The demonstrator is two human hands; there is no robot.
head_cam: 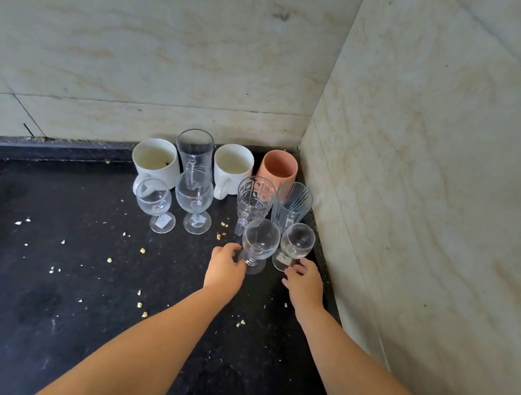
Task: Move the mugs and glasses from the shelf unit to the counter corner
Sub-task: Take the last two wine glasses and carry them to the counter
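A: Left hand (225, 267): status?

B: Fingers curled round the stem of a small stemmed glass (259, 242), low down near the foot. The glass stands upright on the black counter (41, 267).

A: Right hand (305, 284)?

B: Fingertips pinch the foot of a second stemmed glass (296, 244), also upright, just beside the first and nearest the right-hand tiled wall (437, 188).

A: Position of the remaining items?

B: All grouped in the counter corner. Back row, left to right: white mug (156, 161), tall clear glass (195, 154), second white mug (232, 168), terracotta cup (278, 166). In front of the cup: a patterned tumbler (254, 200) and a ribbed glass mug (292, 203), side by side. To the left: a wide goblet (194, 199) and a small wine glass (154, 201) with a label on its foot.

A: Surface condition?

B: Pale crumbs (144, 251) lie scattered across the counter.
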